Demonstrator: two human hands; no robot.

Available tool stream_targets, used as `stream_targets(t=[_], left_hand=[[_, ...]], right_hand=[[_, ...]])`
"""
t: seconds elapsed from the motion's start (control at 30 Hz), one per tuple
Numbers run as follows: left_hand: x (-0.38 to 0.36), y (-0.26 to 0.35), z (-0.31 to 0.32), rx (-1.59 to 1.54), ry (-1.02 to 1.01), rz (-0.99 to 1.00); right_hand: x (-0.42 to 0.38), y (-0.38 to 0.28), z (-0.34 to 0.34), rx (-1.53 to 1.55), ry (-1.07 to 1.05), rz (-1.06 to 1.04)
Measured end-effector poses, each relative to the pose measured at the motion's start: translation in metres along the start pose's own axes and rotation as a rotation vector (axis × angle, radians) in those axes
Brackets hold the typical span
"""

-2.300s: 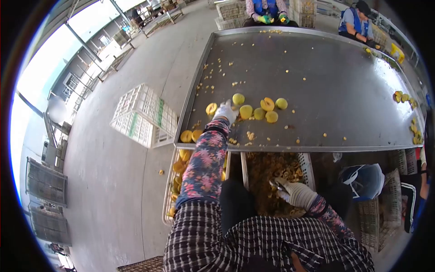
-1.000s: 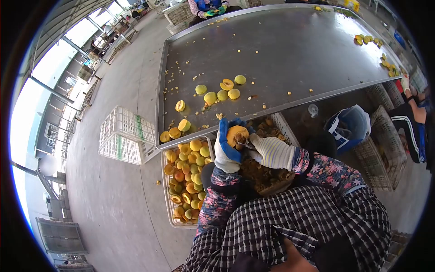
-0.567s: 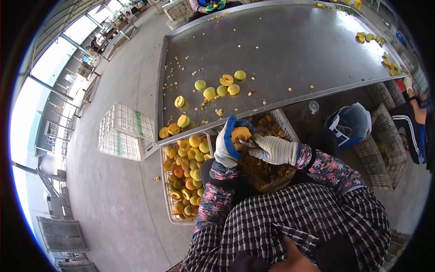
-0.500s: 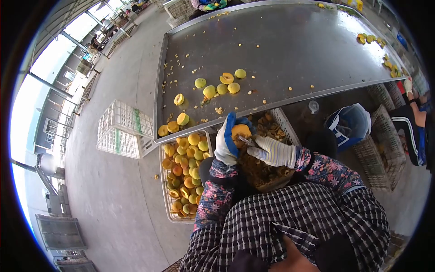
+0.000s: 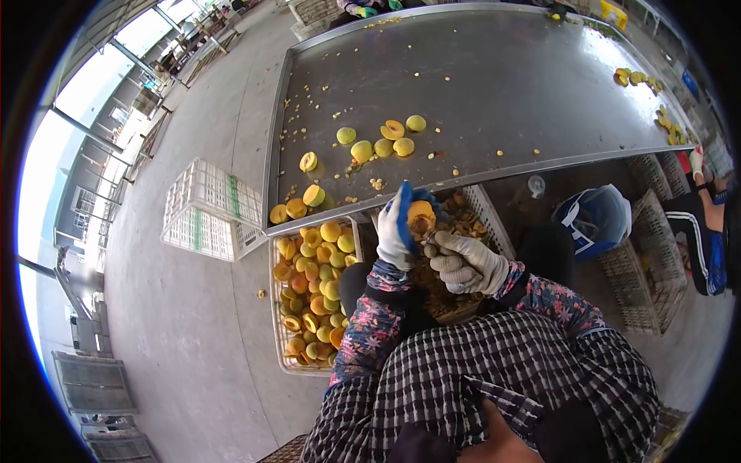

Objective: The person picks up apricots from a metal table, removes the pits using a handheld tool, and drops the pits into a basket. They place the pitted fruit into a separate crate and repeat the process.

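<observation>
My left hand, in a white and blue glove, holds a halved orange-fleshed fruit with its cut face up, beyond the table's near edge. My right hand, in a whitish glove, is closed around a small tool whose tip is at the fruit; most of the tool is hidden by the fingers. Below both hands sits a crate of brownish scraps. To the left, a white crate is full of yellow and orange fruit halves.
A metal table carries fruit halves and scattered kernels. White stacked crates stand on the floor at left. At right are a blue bucket, a crate and a person's arm. Another person's gloved hands show at the far edge.
My right hand has turned, its fingers now curled with the knuckles showing. The fruit half in my left hand is tilted differently. The view has shifted slightly.
</observation>
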State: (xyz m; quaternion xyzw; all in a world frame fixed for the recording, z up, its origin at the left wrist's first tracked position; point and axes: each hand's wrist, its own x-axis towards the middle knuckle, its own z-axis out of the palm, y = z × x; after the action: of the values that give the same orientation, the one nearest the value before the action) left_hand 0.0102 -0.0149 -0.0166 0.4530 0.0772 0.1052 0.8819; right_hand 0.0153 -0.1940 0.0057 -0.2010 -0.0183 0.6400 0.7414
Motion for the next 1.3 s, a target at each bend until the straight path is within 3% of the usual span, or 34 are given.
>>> stream_targets(t=[0.03, 0.1, 0.17, 0.3, 0.33, 0.37, 0.43, 0.47, 0.53, 0.57, 0.63, 0.73, 0.83, 0.97, 1.0, 1.1, 1.2, 1.3], left_hand=[[0.005, -0.002, -0.004, 0.277, -0.029, 0.185], [0.014, -0.007, -0.012, 0.495, 0.002, 0.236], [0.011, 0.007, -0.001, 0.371, 0.121, -0.04], [0.006, 0.02, -0.008, 0.26, 0.19, -0.011], [0.003, 0.029, -0.018, 0.205, 0.046, 0.034], [0.0, 0.039, -0.028, 0.143, -0.1, 0.069], [-0.013, 0.06, -0.028, -0.286, 0.1, -0.182], [-0.017, 0.066, -0.032, -0.36, 0.078, -0.198], [-0.027, 0.08, -0.042, -0.501, 0.033, -0.228], [-0.037, 0.08, -0.049, -0.239, 0.037, 0.009], [-0.057, 0.064, -0.075, 0.293, 0.046, 0.461], [-0.06, 0.088, -0.129, -0.105, 0.268, 0.063], [-0.067, 0.091, -0.115, -0.426, 0.295, 0.017], [-0.059, 0.063, -0.061, 0.679, 0.057, 0.489], [-0.057, 0.065, -0.039, 0.938, 0.064, 0.609], [-0.036, 0.039, -0.05, 0.744, -0.002, 0.437], [-0.016, 0.011, -0.079, 0.648, 0.064, 0.329], [-0.023, 0.022, -0.06, 0.872, 0.058, 0.452]], right_hand=[[-0.001, 0.001, -0.002, -0.022, 0.026, -0.009], [-0.004, -0.001, -0.004, -0.08, 0.07, -0.023], [-0.012, -0.002, -0.001, -0.146, 0.11, -0.028], [-0.03, -0.008, -0.004, -0.275, 0.107, -0.036], [-0.036, -0.01, 0.0, -0.363, 0.157, -0.074], [-0.036, -0.011, -0.003, -0.602, 0.271, -0.068], [-0.031, -0.016, -0.015, -1.088, 0.479, -0.06], [-0.02, -0.008, -0.077, -1.926, 0.479, -0.426], [-0.021, -0.008, -0.065, -2.005, 0.637, -0.211], [-0.022, -0.009, -0.055, -2.04, 0.72, -0.103], [-0.02, -0.011, -0.049, -2.04, 0.645, -0.154], [-0.015, -0.012, -0.046, -2.056, 0.616, -0.181], [0.003, -0.003, -0.008, -1.958, 0.57, -0.299], [0.036, -0.001, 0.042, -1.839, 0.251, -0.827], [0.039, -0.004, 0.047, -1.931, 0.272, -0.78], [0.036, -0.007, 0.051, -2.173, 0.35, -0.599], [0.025, -0.006, 0.044, -2.308, 0.437, -0.452], [0.013, -0.009, 0.038, -2.279, 0.505, -0.422]])
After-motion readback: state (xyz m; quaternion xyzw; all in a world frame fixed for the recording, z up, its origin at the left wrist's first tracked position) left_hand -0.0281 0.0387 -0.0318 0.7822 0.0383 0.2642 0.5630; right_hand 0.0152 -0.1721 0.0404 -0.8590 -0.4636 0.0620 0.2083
